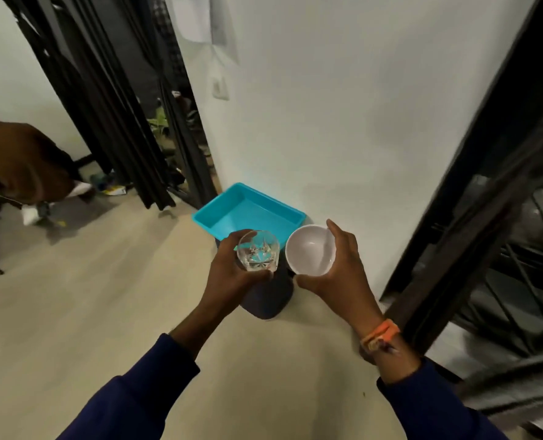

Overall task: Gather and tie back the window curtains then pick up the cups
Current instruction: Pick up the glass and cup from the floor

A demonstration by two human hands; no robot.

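Your left hand (232,271) was curled around the clear cut-glass cup (257,250), fingers on its side wall, holding it upright above a dark stool. Your right hand (340,268) gripped the white cup (309,250), thumb under the near rim and fingers over the far rim. The two cups sat just beside each other, not touching. Beyond both hands lay the turquoise tray (206,217). Both cups likely handled as rigid, smooth and breakable; the glass probably weighed more. A full-wall grip was safer than a rim pinch.
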